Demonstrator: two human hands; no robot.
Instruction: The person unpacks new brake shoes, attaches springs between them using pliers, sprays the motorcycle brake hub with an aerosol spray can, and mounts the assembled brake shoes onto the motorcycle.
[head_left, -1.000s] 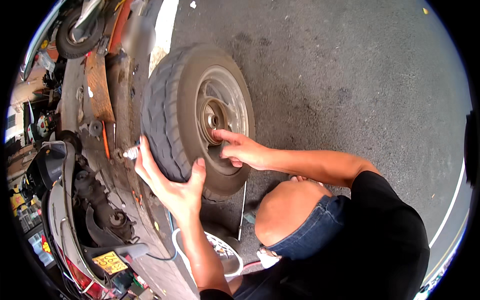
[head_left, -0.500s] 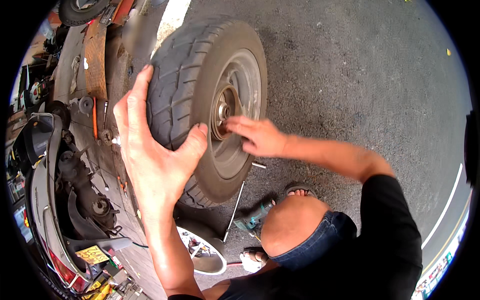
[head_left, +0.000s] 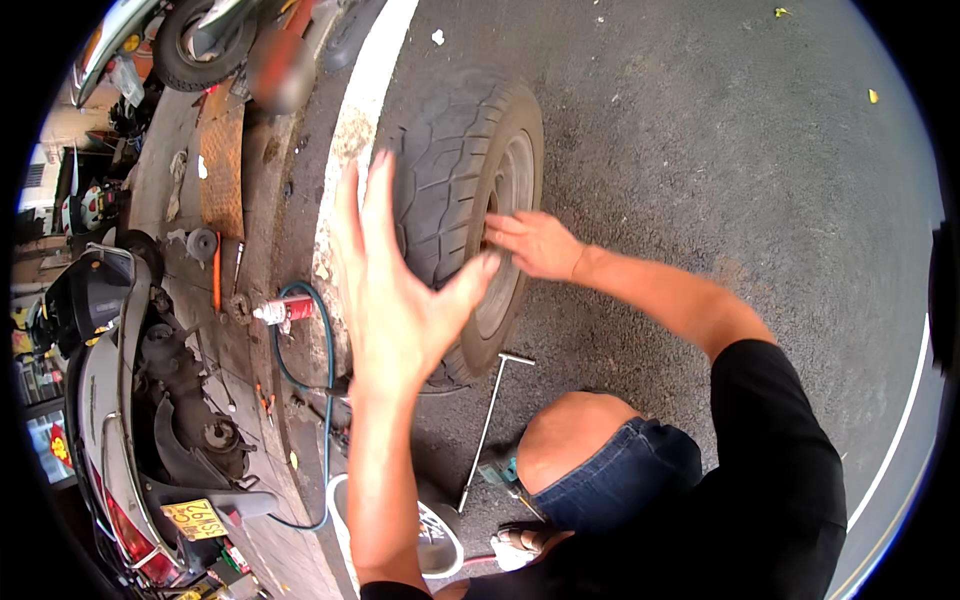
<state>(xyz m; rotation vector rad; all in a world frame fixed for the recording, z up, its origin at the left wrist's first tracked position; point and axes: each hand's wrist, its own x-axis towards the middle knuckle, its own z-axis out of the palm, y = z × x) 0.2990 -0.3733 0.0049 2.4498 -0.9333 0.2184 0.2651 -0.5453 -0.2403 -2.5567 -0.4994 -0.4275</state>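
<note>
Both hands on upright tyre (head_left: pixel 455 190) — left hand (head_left: pixel 395 290), right hand (head_left: pixel 535 245)

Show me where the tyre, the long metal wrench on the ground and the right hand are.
tyre (head_left: pixel 440 170), head view, on the tread.
long metal wrench (head_left: pixel 487 425), head view, on its shaft.
right hand (head_left: pixel 535 243), head view, on its back.
</note>
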